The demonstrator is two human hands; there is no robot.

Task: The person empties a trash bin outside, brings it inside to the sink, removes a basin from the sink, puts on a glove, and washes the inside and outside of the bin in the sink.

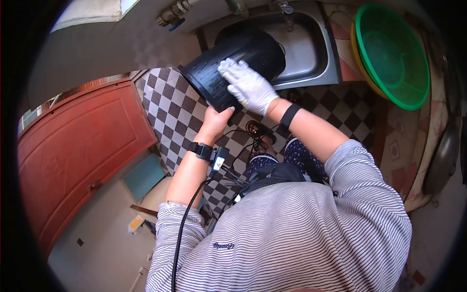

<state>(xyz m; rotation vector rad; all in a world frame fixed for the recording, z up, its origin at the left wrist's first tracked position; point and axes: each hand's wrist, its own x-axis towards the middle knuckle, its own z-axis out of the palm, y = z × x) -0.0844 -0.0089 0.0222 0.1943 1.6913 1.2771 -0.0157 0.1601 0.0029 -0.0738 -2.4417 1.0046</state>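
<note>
A black plastic bucket lies tilted on its side, its far end over the steel sink and its rim toward the left. Wet streaks shine on its outer wall. My bare left hand grips the rim at the near side, thumb on the outside and fingers mostly hidden. On the bucket's outer wall rests my right hand, in a thin white glove, fingers stretched out flat. The bucket's inside is out of sight.
A tap stands behind the sink. To the right, a green plastic basin sits in a yellow one on the tiled counter. A red door is at left, with checkered floor below. Black cables hang from my left wrist.
</note>
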